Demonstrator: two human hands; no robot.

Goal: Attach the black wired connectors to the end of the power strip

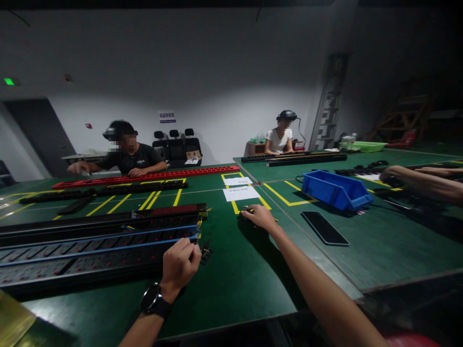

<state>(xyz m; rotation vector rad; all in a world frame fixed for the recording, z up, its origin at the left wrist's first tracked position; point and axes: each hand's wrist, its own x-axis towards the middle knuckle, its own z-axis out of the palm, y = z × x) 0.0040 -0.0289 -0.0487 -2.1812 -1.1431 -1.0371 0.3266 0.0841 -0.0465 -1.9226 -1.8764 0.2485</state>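
Note:
My left hand (181, 262), with a dark watch on its wrist, is closed into a fist over the right end of a long black strip (119, 258) with red dots. Whatever the fist may hold is hidden. Small black pieces (206, 253) and wire ends show just beyond it. My right hand (259, 217) rests low over the green table, its fingers bent together around something small and dark that I cannot make out. White printed paper sheets (240, 193) lie just past those fingers. More long strips with blue edges (126, 236) lie side by side at the left.
A blue bin (334, 190) and a black phone (324, 228) lie to the right on the green table (231, 299). Another person's arm (423, 183) reaches in at the right edge. Two people sit across the table, near a long red rail (152, 177) and black bars (307, 159).

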